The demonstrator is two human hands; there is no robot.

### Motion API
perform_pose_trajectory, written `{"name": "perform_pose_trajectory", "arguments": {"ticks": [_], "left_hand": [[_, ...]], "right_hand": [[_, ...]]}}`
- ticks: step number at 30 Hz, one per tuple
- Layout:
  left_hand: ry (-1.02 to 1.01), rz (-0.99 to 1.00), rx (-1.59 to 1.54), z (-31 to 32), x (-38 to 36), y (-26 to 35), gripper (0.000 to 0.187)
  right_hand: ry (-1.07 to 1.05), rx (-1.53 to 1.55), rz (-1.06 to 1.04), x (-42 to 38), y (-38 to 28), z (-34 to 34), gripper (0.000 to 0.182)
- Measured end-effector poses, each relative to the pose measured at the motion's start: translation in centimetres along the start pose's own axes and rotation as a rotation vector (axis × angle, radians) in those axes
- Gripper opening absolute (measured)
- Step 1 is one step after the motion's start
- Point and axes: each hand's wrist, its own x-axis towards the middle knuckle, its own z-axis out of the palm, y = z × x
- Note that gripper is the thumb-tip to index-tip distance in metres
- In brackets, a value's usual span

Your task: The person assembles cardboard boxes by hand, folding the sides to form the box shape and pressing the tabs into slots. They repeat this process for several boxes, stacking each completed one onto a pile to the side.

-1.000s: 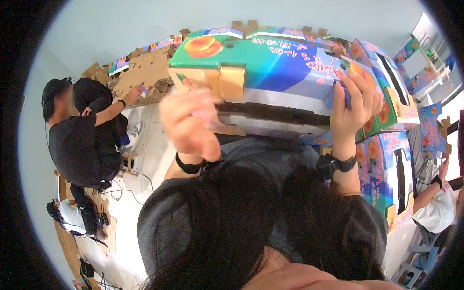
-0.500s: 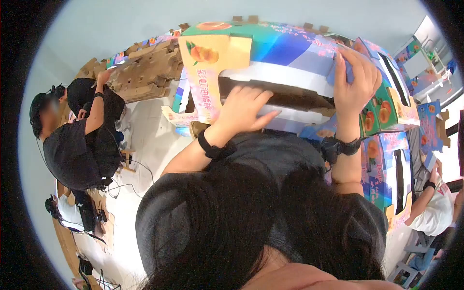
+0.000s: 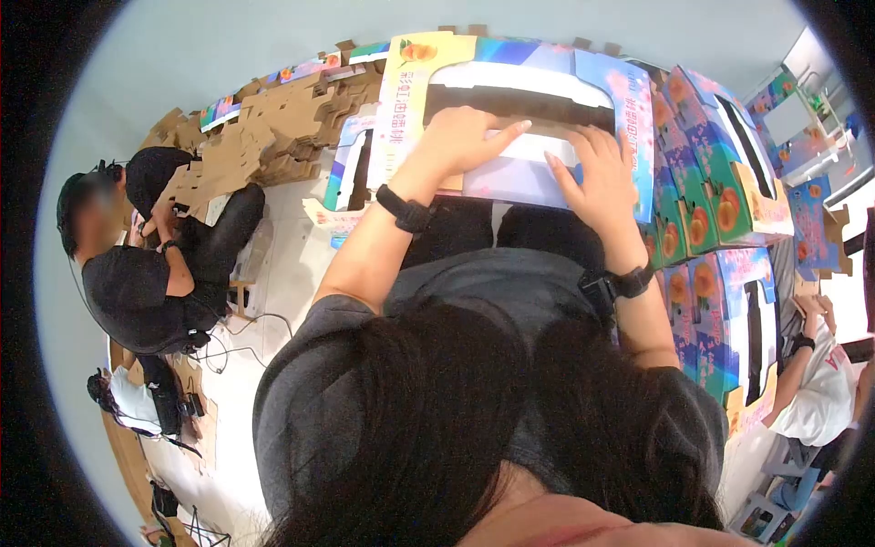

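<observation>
A printed cardboard box [image 3: 519, 182] with peach pictures and a long cut-out window lies in front of me, its near edge by my lap. On the left part of its near panel rests my left hand [image 3: 465, 139], fingers reaching to the window's edge, thumb stretched to the right. My right hand [image 3: 597, 178] lies on the right part of the same panel, with its fingers spread near the window's right end. Neither hand is wrapped round anything. The inside of the box shows dark brown through the window.
Upright printed boxes [image 3: 706, 164] stand in rows at the right, above more boxes [image 3: 729, 319]. Flat brown cardboard pieces [image 3: 264, 137] are piled at the left. A person in black [image 3: 137, 292] sits at the left; another in white [image 3: 816, 401] is at the right.
The box has turned and come down flatter, and its right side flap now shows. My right hand has moved down and left from the upper right corner onto the near panel.
</observation>
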Motion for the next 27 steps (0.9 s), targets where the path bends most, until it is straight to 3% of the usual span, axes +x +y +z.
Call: {"name": "perform_pose_trajectory", "arguments": {"ticks": [7,21,27], "left_hand": [[0.053,0.013,0.025,0.5,-0.7,-0.4,0.069],[0.121,0.065,0.058,0.7,-1.6,0.3,0.073],[0.17,0.091,0.077,0.9,-2.3,0.4,0.064]], "right_hand": [[-0.089,0.005,0.051,-0.1,-0.4,0.4,0.046],[-0.031,0.015,0.031,-0.8,-0.8,-0.4,0.04],[-0.022,0.008,0.021,-1.1,-1.2,-0.9,0.039]]}}
